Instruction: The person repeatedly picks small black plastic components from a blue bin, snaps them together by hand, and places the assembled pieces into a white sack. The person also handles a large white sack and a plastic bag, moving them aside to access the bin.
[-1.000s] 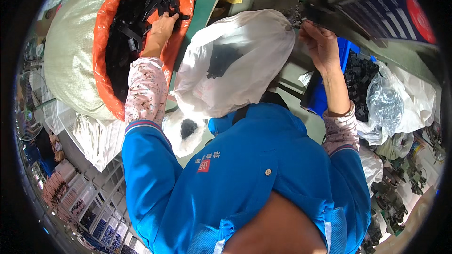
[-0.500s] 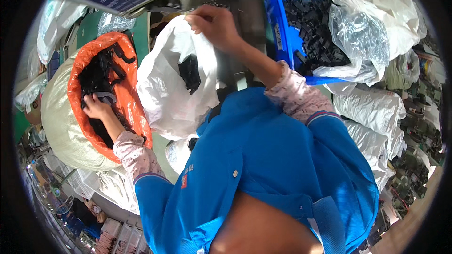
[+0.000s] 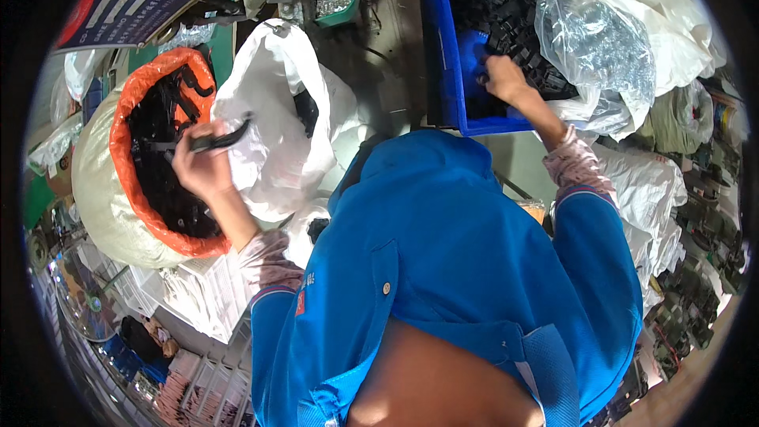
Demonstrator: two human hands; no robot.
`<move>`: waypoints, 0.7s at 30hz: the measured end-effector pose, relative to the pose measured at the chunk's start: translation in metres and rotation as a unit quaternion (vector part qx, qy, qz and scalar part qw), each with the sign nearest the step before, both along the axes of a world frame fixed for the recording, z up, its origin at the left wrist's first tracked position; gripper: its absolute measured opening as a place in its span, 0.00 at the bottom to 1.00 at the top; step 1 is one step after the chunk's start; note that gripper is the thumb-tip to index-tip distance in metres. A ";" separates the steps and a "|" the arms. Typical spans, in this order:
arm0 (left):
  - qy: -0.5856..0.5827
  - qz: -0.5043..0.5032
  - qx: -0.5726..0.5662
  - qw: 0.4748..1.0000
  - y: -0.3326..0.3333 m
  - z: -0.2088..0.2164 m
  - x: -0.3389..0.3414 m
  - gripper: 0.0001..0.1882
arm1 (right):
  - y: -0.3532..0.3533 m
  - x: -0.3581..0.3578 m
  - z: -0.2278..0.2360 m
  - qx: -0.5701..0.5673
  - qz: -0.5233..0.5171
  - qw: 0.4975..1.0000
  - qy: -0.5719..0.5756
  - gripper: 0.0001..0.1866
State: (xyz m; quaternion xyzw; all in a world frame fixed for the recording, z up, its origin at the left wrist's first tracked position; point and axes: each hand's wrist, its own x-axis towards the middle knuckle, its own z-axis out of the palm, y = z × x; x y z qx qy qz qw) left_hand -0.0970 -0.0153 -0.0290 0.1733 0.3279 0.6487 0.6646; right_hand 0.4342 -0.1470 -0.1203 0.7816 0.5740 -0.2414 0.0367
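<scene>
My left hand (image 3: pixel 202 168) is raised at the right side of a sack with an orange liner (image 3: pixel 120 122). Its fingers are closed on a curved black plastic strip (image 3: pixel 228 139), slightly blurred. More black curved pieces (image 3: pixel 162 115) fill the sack. Beside it stands an open white bag (image 3: pixel 269 154), with a dark piece (image 3: pixel 307 113) visible inside. Over on the right, my right hand (image 3: pixel 507 81) reaches into a blue bin (image 3: pixel 449 55) heaped with small black blocks (image 3: pixel 506 12). Its fingers are bent together at the bin's near left part; what they pinch is too small to tell.
A green cup of small metal pieces (image 3: pixel 338 9) stands beyond the white bag. At the upper left is a printed sign plate (image 3: pixel 126 6) on a machine. Clear plastic (image 3: pixel 597 47) drapes over the blue bin's right side. White sacks (image 3: pixel 640 182) lie at the right.
My left hand has lifted out of the orange-lined sack with a curved black strip. My right hand has left the white bag's rim and moved right into the blue bin.
</scene>
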 end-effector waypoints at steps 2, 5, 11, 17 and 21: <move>-0.002 -0.105 -0.062 0.993 -0.020 -0.012 0.068 0.07 | -0.004 0.000 -0.016 -0.017 0.040 0.999 -0.013 0.15; 0.132 -0.265 -0.088 0.951 -0.051 0.000 0.182 0.11 | -0.007 0.011 -0.014 0.099 -0.003 0.989 0.113 0.13; 0.077 -0.370 -0.093 0.921 -0.076 -0.021 0.296 0.13 | -0.035 -0.013 0.065 0.285 -0.135 0.801 0.509 0.15; 0.067 -0.374 -0.123 0.917 -0.091 -0.027 0.313 0.12 | -0.049 -0.064 0.068 0.482 0.020 0.809 0.335 0.17; 0.073 -0.315 -0.148 0.935 -0.083 -0.019 0.298 0.10 | -0.035 -0.025 0.052 0.341 -0.018 0.893 0.294 0.12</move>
